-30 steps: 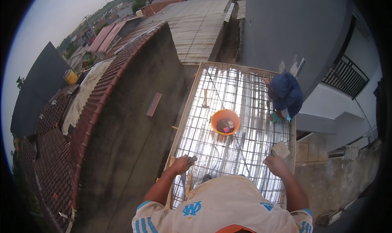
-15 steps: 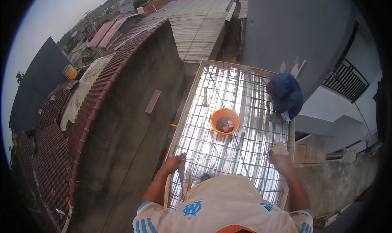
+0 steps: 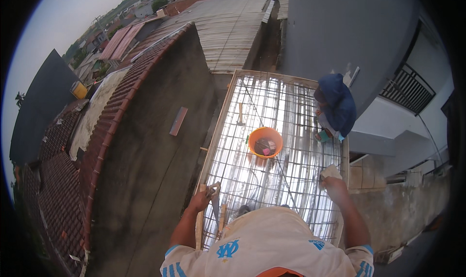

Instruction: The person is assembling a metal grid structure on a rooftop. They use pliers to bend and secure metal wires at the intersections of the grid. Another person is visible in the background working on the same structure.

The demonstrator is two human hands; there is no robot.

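My left hand (image 3: 199,200) is closed round the handle of what looks like a hand saw (image 3: 215,208), its grey blade hanging down over the left edge of the steel mesh. A narrow wooden strip (image 3: 222,217) lies beside the blade. At the right edge, my right hand (image 3: 335,186) grips a pale, flat, board-like piece (image 3: 331,172); its material is hard to tell. Under both hands, a grid of reinforcing bars (image 3: 301,180) covers shiny ribbed metal sheeting. Ahead of me, an orange bucket (image 3: 251,142) with dark items and something pink inside stands on the mesh.
A hammer (image 3: 240,115) lies beyond the bucket. At the right edge crouches another person (image 3: 336,105) in a dark blue hooded top. Wooden boards (image 3: 217,131) border the deck, with a drop outside them. A grey wall (image 3: 349,39) rises at right; a tiled-top wall (image 3: 160,92) stands left.
The whole view has shifted slightly. My left hand has tilted, showing more of the saw's handle. My right hand still holds the pale piece, and the other person's head has turned slightly.
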